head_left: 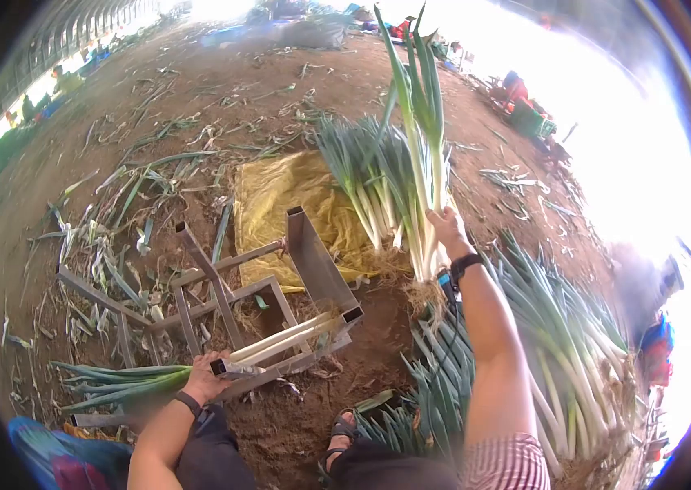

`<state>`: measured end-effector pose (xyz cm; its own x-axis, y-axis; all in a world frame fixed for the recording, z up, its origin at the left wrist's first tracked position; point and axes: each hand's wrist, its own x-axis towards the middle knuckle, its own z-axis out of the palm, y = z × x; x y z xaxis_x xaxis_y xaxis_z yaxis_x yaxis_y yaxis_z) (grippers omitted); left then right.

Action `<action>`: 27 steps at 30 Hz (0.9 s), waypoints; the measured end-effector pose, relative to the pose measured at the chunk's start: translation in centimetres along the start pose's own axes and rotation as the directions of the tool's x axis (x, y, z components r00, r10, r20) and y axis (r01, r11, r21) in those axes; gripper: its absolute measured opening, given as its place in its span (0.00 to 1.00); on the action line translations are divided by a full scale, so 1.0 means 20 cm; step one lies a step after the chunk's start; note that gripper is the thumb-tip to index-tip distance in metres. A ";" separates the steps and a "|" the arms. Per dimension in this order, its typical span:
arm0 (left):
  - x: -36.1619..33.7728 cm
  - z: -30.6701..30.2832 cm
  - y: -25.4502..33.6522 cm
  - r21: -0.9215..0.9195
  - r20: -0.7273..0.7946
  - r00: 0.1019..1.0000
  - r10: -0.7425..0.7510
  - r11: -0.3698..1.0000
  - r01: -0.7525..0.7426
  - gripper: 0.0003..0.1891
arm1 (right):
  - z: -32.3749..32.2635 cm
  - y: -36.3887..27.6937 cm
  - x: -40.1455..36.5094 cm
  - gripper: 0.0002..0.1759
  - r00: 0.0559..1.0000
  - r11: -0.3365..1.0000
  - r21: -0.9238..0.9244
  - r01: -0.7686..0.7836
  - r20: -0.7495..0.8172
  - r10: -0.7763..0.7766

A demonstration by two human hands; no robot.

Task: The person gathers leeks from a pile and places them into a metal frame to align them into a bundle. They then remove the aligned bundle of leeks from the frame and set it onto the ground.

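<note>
My right hand (448, 230) is stretched forward, closed around the pale stalks of a few long green onions (436, 159), which stand nearly upright with their roots at ground level. My left hand (202, 376) is closed on other green onions (287, 339) lying across a metal frame (313, 249). Their white stalks run right along the frame, and their leaves trail to the left of my wrist. Just left of my right hand, a bunch of green onions (368, 184) rests partly on a yellow sheet (268, 192).
A large pile of green onions (562, 327) lies to my right, with more leaves (443, 380) near my sandalled foot (341, 433). Discarded leaves (137, 192) litter the brown soil on the left. Blurred crates (532, 121) stand at the far right.
</note>
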<state>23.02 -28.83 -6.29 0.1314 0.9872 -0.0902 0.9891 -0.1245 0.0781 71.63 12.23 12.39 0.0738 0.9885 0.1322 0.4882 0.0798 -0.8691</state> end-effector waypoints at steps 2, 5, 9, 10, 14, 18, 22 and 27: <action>0.00 -0.02 0.00 -0.012 0.024 1.000 -0.020 1.000 0.020 0.30 | 0.04 0.18 0.08 0.49 0.985 0.917 -0.399 -0.020 -0.165 -0.051; 0.01 -0.09 0.03 -0.112 0.063 0.995 -0.074 0.990 0.081 0.32 | -0.02 0.11 -0.19 0.32 0.978 0.881 -0.458 -0.121 0.097 0.185; 0.01 0.01 -0.02 -0.100 0.015 1.000 0.015 0.995 -0.013 0.32 | -0.18 0.21 -0.87 0.19 0.946 0.972 -0.206 0.115 0.322 -0.044; 0.00 0.04 -0.03 -0.095 0.002 1.000 0.025 0.995 -0.025 0.31 | -0.27 0.18 -1.03 0.17 0.945 0.983 -0.177 0.049 0.328 0.012; 0.01 -0.14 0.05 -0.415 0.063 0.996 -0.059 0.906 0.080 0.22 | -0.78 -0.10 -1.58 0.15 0.921 0.958 0.008 -0.287 0.278 0.273; 0.01 -0.15 0.07 -0.840 0.222 0.965 -0.137 0.477 0.261 0.16 | -1.36 -0.09 -2.07 0.15 0.905 0.905 0.025 -0.425 0.036 0.424; 0.06 0.04 -0.12 -0.271 0.077 0.996 -0.054 0.960 0.074 0.17 | -1.71 -0.04 -2.51 0.16 0.782 0.730 -0.285 -0.621 -0.157 0.603; 0.04 0.07 -0.07 -0.083 -0.305 0.952 -0.017 0.997 -0.009 0.15 | -1.54 0.17 -2.84 0.07 0.985 0.316 -0.939 -0.138 -0.096 0.145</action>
<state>21.92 -28.03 -7.82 0.0885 0.9724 0.2160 0.9790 -0.1249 0.1610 95.79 -47.66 16.57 0.2268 0.9726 0.0500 0.9604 -0.2319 0.1544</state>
